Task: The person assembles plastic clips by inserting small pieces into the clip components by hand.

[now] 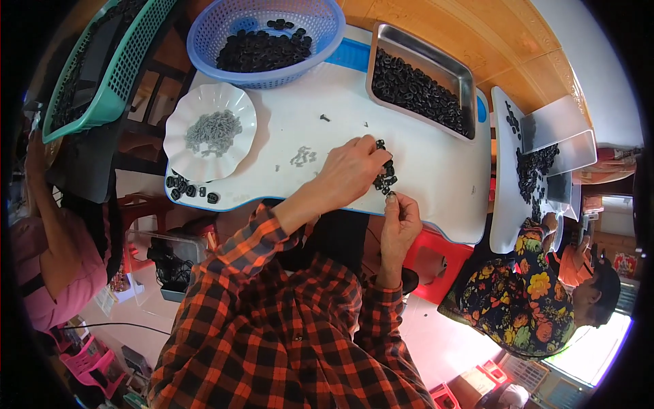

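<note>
Checked sleeves are framing both hands over the white desk [422, 163]. Left hand [351, 170] is clenching a cluster of black rings [385, 174]; right hand [398, 217], just below, is pinching one. Steel tray [463, 75] is lying beyond. Risk, I judge: rings slipping off the desk edge.

blue basket [320, 31], white plate [182, 146], steel tray [436, 61].

The person wears a long-sleeved shirt [286, 327] in an orange-red and black check, buttoned down the front with small dark buttons. Both sleeves end in buttoned cuffs at the wrists. The hands are bare, without gloves, rings or a watch.
</note>
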`<state>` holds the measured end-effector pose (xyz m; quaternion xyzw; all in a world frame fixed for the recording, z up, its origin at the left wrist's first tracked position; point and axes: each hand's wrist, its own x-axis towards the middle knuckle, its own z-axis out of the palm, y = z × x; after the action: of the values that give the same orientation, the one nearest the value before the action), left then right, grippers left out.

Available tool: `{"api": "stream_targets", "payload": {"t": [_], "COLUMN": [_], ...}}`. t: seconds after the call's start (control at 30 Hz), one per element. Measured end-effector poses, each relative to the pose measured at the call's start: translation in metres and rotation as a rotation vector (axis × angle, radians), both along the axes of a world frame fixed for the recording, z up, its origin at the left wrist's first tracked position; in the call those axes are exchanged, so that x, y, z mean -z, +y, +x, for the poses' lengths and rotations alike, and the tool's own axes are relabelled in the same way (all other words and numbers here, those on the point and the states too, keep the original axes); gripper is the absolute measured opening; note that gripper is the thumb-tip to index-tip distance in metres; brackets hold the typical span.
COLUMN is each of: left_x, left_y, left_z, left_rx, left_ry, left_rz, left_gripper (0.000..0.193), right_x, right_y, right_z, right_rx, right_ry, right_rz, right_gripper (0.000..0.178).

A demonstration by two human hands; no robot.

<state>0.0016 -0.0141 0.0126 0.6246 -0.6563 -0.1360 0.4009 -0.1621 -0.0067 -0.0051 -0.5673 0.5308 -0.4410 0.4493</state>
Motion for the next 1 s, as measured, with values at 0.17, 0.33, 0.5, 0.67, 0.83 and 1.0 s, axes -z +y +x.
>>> {"api": "stream_targets", "payload": {"t": [0.17,0.33,0.5,0.67,0.83,1.0], "left_x": [0.005,0.019,0.023,0.024,0.023,0.018], "left_y": [-0.038,-0.047,-0.049,-0.039,-0.024,0.010], "left_z": [-0.001,-0.005,-0.010,-0.015,-0.014,-0.004], "left_rx": [0.176,0.249,0.216,0.150,0.096,0.021], "left_ry": [-0.181,-0.264,-0.272,-0.311,-0.264,-0.171], "left_rz": [0.102,0.120,0.163,0.029,-0.062,-0.116], "left_gripper": [0.010,0.015,0.013,0.010,0.010,0.012], "right_x": [0.022,0.018,0.019,0.019,0.029,0.026], "right_y": [-0.007,-0.007,-0.006,-0.005,-0.008,-0.008], "right_z": [-0.011,-0.006,-0.004,-0.004,-0.011,-0.008], "right_rx": [0.031,0.017,0.008,0.018,-0.008,0.005], "right_ry": [0.148,0.171,0.184,0.167,0.213,0.244], "right_rz": [-0.159,-0.137,-0.162,-0.122,-0.163,-0.162], "right_gripper": [0.011,0.011,0.011,0.012,0.013,0.015]}}
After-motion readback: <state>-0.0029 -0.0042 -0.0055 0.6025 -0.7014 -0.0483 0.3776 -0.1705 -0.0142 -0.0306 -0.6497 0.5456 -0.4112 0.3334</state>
